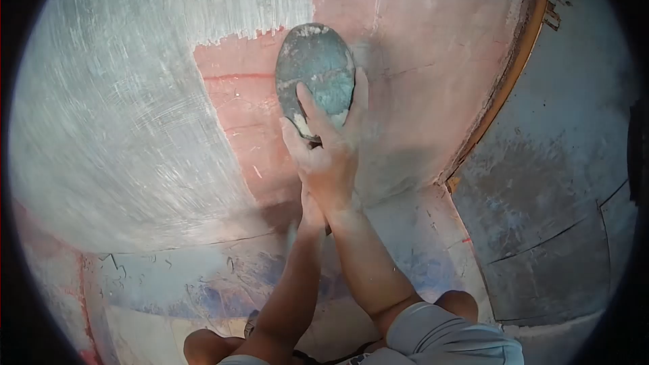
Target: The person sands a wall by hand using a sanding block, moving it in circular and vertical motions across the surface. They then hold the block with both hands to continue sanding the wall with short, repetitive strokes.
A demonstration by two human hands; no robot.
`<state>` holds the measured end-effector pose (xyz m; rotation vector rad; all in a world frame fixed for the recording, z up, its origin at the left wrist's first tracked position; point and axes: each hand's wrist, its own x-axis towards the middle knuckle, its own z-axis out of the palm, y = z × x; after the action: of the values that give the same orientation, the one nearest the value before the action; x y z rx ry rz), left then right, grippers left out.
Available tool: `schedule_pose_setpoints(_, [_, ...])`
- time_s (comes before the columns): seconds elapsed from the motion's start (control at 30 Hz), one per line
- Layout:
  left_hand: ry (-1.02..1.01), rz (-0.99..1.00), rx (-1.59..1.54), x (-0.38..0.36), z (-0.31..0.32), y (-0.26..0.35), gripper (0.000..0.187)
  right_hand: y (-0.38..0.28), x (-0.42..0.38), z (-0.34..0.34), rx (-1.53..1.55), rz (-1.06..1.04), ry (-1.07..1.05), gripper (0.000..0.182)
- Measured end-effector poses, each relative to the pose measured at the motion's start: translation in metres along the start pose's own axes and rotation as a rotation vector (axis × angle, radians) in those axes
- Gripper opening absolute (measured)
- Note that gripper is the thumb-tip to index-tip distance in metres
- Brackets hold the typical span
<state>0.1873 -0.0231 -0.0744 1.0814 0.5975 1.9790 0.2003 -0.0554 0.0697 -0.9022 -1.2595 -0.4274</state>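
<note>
Along the left of my view I see the grey, freshly skimmed plaster (122, 115), streaked with curved trowel marks and covering the wall from the top down to a crack line low on the surface. Its ragged edge ends where the bare pink wall (433, 61) begins, near the middle of the view.

Just right of that edge sits the oval trowel blade (316, 71), grey and smeared with dried plaster, lying flat against the pink wall. My right hand (329, 155) is pinching the blade's lower end: the forefinger lies pressed along its face, the thumb wraps the left edge and the other fingers curl round the right edge. A lump of pale plaster sits at the base of the blade, under the fingers.

My left hand (311, 213) is tucked just beneath the right wrist, mostly hidden behind it, so I cannot tell whether it is closed or spread; it seems to touch the right forearm. Both forearms rise from the bottom of the view, the right one coming out of a grey sleeve (439, 338).

Further right, a rust-brown strip (503, 88) runs diagonally down the wall, and beyond it lies a darker grey cement surface (561, 162) marked with thin cracks.
</note>
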Motion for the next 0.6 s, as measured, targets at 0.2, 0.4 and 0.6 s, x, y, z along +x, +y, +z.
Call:
schedule_pose_setpoints(0.2, [-0.321, -0.168, 0.216, 0.012, -0.013, 0.016, 0.052, -0.006, 0.037, 0.008, 0.083, 0.043, 0.027, 0.049])
schedule_pose_setpoints(0.4, [-0.263, -0.581, -0.36, -0.014, -0.006, 0.029, 0.057, 0.004, 0.011, -0.01, 0.029, 0.012, -0.045, 0.05])
schedule_pose_setpoints(0.6, [-0.335, -0.466, 0.118, -0.001, -0.01, 0.022, 0.053, -0.003, 0.044, 0.005, 0.129, 0.051, 0.025, 0.047])
